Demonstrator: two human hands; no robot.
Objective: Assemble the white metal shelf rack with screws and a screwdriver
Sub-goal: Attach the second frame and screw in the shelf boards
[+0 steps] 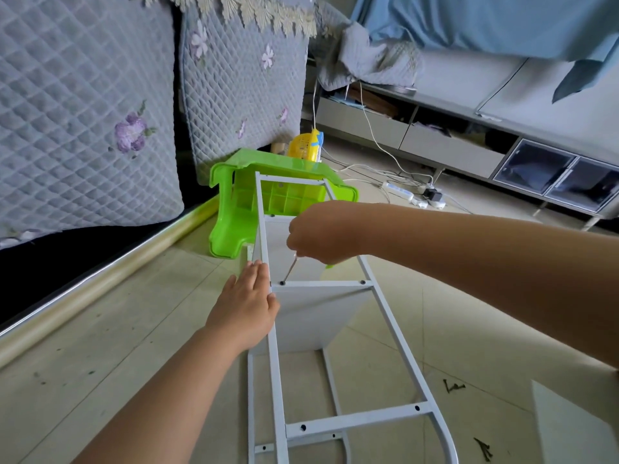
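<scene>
The white metal shelf rack (385,313) lies lengthwise on the floor, its ladder-like side frame on top. A white shelf board (311,316) stands under the middle crossbar (321,284). My right hand (318,232) grips a screwdriver (290,269) whose thin shaft slants down to a dark screw (283,283) at the crossbar's left end. With fingers straight, my left hand (246,303) presses flat against the frame's left rail beside that joint. Loose black screws (452,386) lie on the floor at the right, more screws (484,448) nearer me.
A green plastic stool (231,209) lies tipped over at the rack's far end, a yellow basket (304,147) behind it. Quilted sofa cushions (83,112) stand at left. A power strip (398,190) and cables lie before a low grey cabinet (469,142). Another white board (569,426) is bottom right.
</scene>
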